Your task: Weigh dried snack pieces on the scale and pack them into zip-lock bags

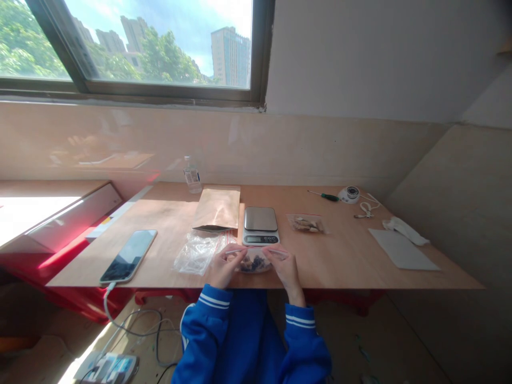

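Clear bag (253, 262), both hands pinching.

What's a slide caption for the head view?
Both hands, left hand and right hand, hold a filled zip bag before a kitchen scale.

Scale display (260, 239) digits too small.

A small clear zip bag (253, 262) lay flat at the near edge, stretched between the left hand (224, 266) and the right hand (285, 266). Each hand pinched one end of its top strip, so the bag hung just below the fingertips and touched both. It was see-through plastic, and dark and pale lumps sat bunched in its middle, between the two thumbs. Whether its seal was pressed closed could not be told.
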`<action>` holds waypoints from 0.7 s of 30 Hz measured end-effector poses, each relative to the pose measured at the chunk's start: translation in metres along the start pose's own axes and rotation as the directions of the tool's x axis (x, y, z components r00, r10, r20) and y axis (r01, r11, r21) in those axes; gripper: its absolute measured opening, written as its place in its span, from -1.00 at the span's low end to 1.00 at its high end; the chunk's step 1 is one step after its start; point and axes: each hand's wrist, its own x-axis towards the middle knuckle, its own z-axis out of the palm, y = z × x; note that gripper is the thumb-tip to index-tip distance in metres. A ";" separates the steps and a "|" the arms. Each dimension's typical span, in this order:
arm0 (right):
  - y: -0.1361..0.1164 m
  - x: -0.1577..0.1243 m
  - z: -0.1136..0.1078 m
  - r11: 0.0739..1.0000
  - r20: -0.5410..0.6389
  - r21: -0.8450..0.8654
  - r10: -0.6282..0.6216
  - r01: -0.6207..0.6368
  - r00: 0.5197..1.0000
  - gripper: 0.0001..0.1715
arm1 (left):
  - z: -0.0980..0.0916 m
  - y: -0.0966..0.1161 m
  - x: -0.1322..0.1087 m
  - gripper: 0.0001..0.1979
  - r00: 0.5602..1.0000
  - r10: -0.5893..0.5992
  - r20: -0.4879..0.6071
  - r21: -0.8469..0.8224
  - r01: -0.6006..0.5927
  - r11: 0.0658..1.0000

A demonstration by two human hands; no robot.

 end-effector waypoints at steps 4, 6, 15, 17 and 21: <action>-0.003 0.000 0.002 0.998 -0.020 -0.033 -0.051 0.050 0.999 -0.82 | -0.001 -0.001 -0.001 -0.71 1.000 -0.019 -0.006 -0.016 0.019 1.000; -0.003 0.000 0.002 0.999 -0.022 -0.029 -0.044 0.043 0.999 -0.82 | -0.001 -0.001 0.000 -0.69 0.999 -0.049 0.011 -0.027 0.049 0.998; 0.011 0.001 0.002 0.990 -0.014 0.115 0.079 -0.077 0.997 -0.76 | 0.000 -0.005 0.003 -0.70 0.998 -0.062 -0.009 0.021 0.063 0.998; 0.011 0.001 0.005 0.991 -0.048 0.115 0.071 -0.065 0.996 -0.78 | 0.001 -0.004 0.002 -0.69 0.997 -0.076 -0.013 0.022 0.076 0.997; 0.010 0.001 0.007 0.994 -0.083 0.100 0.061 -0.053 0.995 -0.76 | 0.003 -0.001 0.001 -0.69 0.998 -0.057 -0.010 0.002 0.058 0.998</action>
